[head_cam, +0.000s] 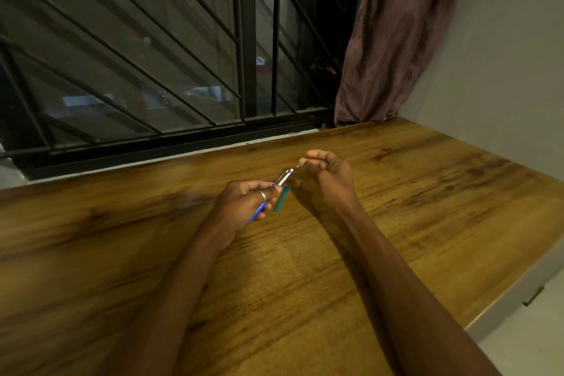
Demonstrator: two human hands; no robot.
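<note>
My left hand (244, 200) grips a blue mechanical pencil (284, 178) with a silver upper barrel, its eraser end pointing up and to the right. Just beyond that end, my right hand (325, 169) has its fingers curled and pinches a tiny part (298, 166) between thumb and fingertips; it is too small to identify. A small teal lead case (281, 199) lies on the wooden table (305, 268) right beside my left hand. Both forearms rest over the table.
A barred window (152, 55) runs along the table's far edge, dark outside. A brown curtain (390, 40) hangs at the back right by a grey wall (503, 70). The table's right edge (512, 293) drops off near a metal hinge.
</note>
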